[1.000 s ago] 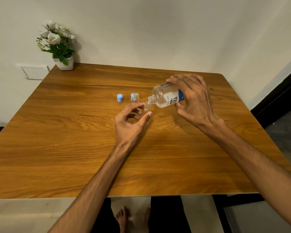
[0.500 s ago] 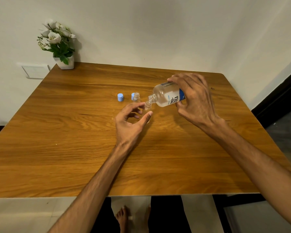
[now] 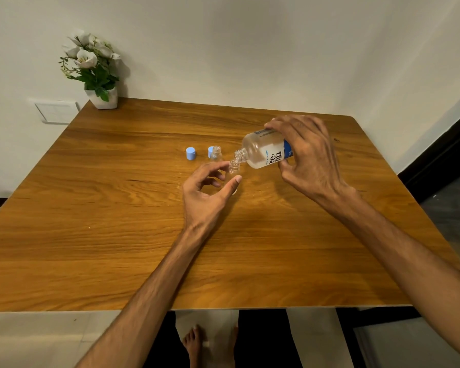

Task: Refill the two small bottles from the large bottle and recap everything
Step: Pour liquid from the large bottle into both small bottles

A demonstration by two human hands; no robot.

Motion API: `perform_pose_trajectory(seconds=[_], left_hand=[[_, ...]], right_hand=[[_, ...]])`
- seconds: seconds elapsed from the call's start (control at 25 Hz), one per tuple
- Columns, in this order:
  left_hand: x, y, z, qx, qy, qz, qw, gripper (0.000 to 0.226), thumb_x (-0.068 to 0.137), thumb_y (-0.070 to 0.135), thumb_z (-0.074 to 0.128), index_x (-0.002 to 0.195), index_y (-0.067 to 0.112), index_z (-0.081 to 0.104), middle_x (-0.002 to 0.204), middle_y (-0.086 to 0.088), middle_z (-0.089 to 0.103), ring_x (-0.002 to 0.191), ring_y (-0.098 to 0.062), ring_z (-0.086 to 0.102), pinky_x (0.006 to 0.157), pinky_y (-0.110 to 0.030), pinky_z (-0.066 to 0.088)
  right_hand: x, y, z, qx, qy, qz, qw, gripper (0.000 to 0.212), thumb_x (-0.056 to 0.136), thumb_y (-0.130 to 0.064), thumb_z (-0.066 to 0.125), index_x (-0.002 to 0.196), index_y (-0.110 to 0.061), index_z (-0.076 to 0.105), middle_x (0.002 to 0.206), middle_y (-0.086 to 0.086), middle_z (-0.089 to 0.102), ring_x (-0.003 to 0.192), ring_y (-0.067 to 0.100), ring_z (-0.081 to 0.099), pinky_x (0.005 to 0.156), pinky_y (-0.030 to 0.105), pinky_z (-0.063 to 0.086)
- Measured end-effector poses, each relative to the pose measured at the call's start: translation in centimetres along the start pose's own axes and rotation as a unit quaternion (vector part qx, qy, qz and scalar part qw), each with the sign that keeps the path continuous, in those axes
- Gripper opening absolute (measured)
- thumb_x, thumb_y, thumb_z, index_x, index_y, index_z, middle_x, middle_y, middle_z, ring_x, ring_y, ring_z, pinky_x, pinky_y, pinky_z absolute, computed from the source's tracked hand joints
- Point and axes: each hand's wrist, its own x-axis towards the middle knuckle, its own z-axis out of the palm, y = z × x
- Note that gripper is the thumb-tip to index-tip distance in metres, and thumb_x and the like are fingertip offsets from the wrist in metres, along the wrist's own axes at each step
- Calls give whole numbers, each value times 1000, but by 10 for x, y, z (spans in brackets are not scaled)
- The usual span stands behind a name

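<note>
clear plastic large bottle (image 3: 263, 152) is tilting in my right hand (image 3: 310, 158), which is gripping its body, its open neck sitting right at the mouth of a small bottle (image 3: 233, 168). my left hand (image 3: 206, 197) is pinching that small bottle between thumb and fingers, upright on the wooden table (image 3: 117, 208). second small bottle (image 3: 216, 154) is standing uncapped just behind, beside two blue caps (image 3: 190, 153).

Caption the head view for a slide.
Right hand tips large bottle into small bottle steadied by left hand.
</note>
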Motion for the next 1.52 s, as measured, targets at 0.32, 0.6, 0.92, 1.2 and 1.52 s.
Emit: perform_pose_trajectory(seconds=[0.32, 0.6, 0.92, 1.2, 1.52], left_hand=[[-1, 2, 0, -2, 4, -3, 1000, 38, 83, 14, 88, 117, 20, 73, 104, -2, 75, 88, -25, 70, 74, -38, 61], [0, -3, 0, 4, 10, -1, 1000, 37, 82, 14, 89, 117, 10, 76, 105, -7, 76, 88, -26, 70, 73, -38, 61], [0, -4, 1, 7, 11, 0, 1000, 36, 83, 15, 89, 116, 8, 76, 103, -7, 77, 87, -26, 70, 73, -39, 60], [1, -5, 0, 7, 11, -1, 1000, 36, 83, 15, 89, 116, 8, 76, 105, -7, 77, 87, -26, 70, 73, -40, 61], [1, -3, 0, 8, 8, 2, 1000, 37, 83, 16, 88, 117, 10, 75, 105, -6, 76, 87, -24, 70, 74, -37, 61]], right_hand=[[0, 0, 1, -4, 4, -1, 1000, 67, 73, -5, 76, 138, -8, 59, 138, 12, 63, 132, 29, 55, 117, 43, 30], [1, -1, -1, -1, 3, -3, 1000, 68, 73, -5, 76, 138, -8, 59, 138, 12, 63, 132, 30, 55, 116, 42, 30], [2, 0, 0, -2, 1, -4, 1000, 68, 72, -4, 76, 138, -9, 59, 138, 11, 63, 132, 29, 55, 117, 44, 31], [2, 0, -1, 1, 3, -5, 1000, 68, 72, -4, 76, 138, -8, 59, 138, 12, 63, 132, 29, 55, 118, 42, 29], [2, 1, -1, 1, 3, -8, 1000, 68, 72, -4, 76, 137, -8, 59, 138, 12, 63, 132, 31, 55, 117, 45, 32]])
